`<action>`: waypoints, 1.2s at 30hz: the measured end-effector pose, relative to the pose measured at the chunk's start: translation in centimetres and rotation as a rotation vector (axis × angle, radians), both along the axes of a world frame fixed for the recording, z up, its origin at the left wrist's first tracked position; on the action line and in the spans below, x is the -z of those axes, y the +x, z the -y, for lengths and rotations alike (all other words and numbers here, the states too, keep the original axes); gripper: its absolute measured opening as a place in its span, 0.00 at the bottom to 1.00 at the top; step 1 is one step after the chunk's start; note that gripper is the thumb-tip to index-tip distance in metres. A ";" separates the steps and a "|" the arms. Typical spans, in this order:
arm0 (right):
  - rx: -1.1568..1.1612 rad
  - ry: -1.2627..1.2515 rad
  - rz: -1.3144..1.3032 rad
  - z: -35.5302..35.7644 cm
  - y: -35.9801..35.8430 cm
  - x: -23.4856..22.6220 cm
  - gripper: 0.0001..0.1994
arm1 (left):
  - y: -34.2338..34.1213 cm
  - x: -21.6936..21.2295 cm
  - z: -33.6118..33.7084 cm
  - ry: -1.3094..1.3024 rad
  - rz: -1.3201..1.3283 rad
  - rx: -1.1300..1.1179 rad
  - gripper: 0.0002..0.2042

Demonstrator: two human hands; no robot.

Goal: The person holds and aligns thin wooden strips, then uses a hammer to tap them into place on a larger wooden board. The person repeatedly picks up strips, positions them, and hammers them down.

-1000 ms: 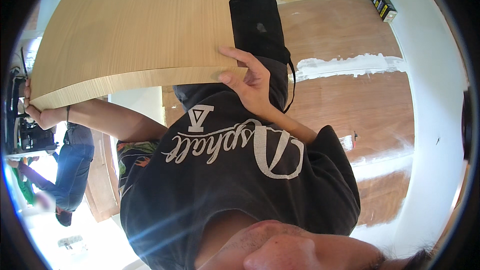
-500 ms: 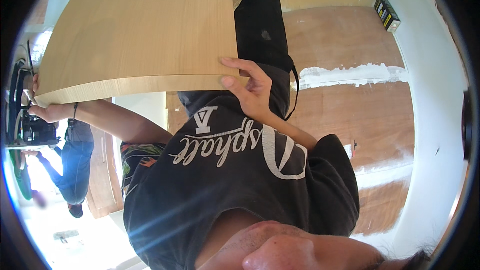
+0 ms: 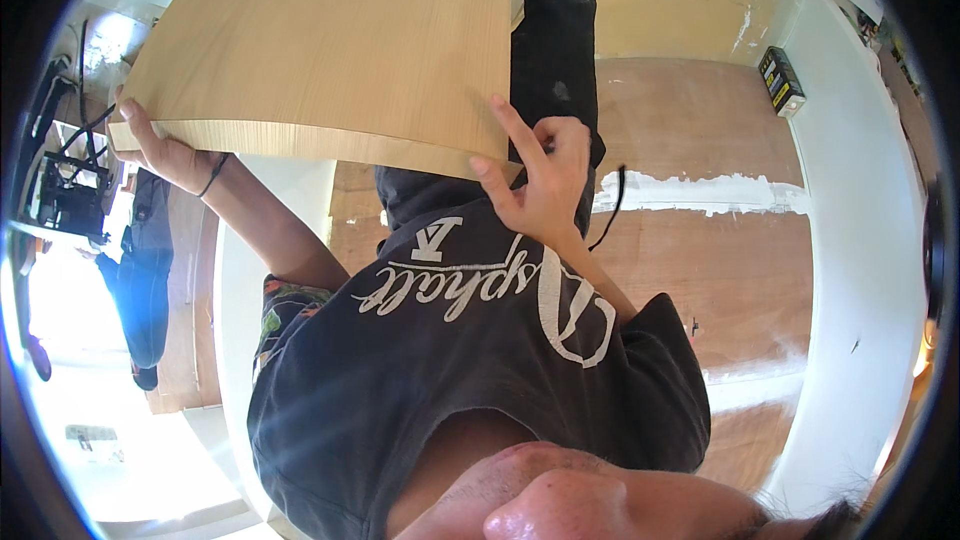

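Observation:
A pale wood-grain panel (image 3: 330,50) with a banded front edge (image 3: 300,138) spans the upper left of the view, its far end cut off by the frame. My left hand (image 3: 172,155) is closed round its near left corner, fingers partly hidden behind the panel and thumb over the edge. At the near right corner my right hand (image 3: 548,180) has its thumb against the banded edge and its index finger stretched along the right side. The other right fingers are curled; whether something small is inside them is unclear.
A person in blue trousers (image 3: 150,270) stands at the left, by a black device (image 3: 72,190) with cables. Brown plywood boards (image 3: 700,270) with a white filler strip (image 3: 700,193) lie to the right. A black and yellow box (image 3: 782,82) sits beside the white wall (image 3: 850,240).
The panel has shifted right in view, its left corner raised. My left hand has moved up and right with it. The right index finger has straightened and the other right fingers have curled.

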State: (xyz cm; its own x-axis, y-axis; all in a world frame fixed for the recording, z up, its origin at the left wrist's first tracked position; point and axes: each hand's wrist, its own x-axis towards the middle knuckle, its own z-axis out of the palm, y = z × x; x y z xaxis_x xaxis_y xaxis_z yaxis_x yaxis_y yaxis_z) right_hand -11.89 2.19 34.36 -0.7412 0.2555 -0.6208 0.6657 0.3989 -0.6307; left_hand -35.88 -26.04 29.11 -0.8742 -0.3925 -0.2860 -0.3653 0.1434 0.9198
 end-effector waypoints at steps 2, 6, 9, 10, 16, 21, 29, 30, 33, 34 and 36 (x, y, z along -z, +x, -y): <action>-0.096 0.077 -0.243 0.1 -1.3 -0.2 0.20 | 0.0 0.1 -0.3 -0.059 -0.005 -0.044 0.29; -0.203 -0.068 -0.502 1.7 -3.2 0.4 0.21 | 0.0 0.4 -1.5 -0.145 -0.059 -0.099 0.32; -0.213 -0.017 -0.524 2.2 -3.3 1.3 0.18 | -0.3 0.3 -2.1 -0.105 -0.043 -0.144 0.34; -0.240 -0.013 -0.539 2.3 -3.2 1.4 0.18 | -0.5 0.2 -2.2 -0.101 -0.063 -0.100 0.35; -0.292 0.029 -0.568 2.8 -2.5 1.6 0.20 | 0.2 0.3 -2.8 -0.096 -0.081 -0.212 0.35; -0.315 0.090 -0.572 2.8 -3.0 1.3 0.18 | -0.2 0.6 -2.1 -0.102 -0.118 -0.066 0.32; -0.222 -0.077 -0.289 3.9 -7.1 1.0 0.28 | 0.0 0.8 -2.5 -0.128 -0.133 -0.058 0.29; -0.284 -0.039 -0.272 4.3 -7.6 1.5 0.30 | -0.1 0.9 -2.7 -0.112 -0.138 -0.063 0.29; -0.341 -0.010 -0.246 4.9 -8.2 2.2 0.26 | -0.2 1.1 -2.8 -0.072 -0.156 -0.073 0.29; -0.355 0.004 -0.252 5.0 -8.2 2.3 0.25 | -0.2 1.1 -2.8 -0.083 -0.141 -0.095 0.29; -0.380 -0.004 -0.221 5.1 -8.0 2.5 0.23 | 0.0 1.3 -2.6 -0.075 -0.132 -0.114 0.28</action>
State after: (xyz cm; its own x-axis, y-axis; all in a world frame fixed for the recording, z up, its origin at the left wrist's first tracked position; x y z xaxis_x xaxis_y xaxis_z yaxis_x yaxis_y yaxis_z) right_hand -19.85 -2.95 31.88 -0.8972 -0.0630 -0.4371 0.3209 0.5870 -0.7433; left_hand -35.87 -23.41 27.84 -0.8507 -0.5073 -0.1378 -0.2599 0.1780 0.9491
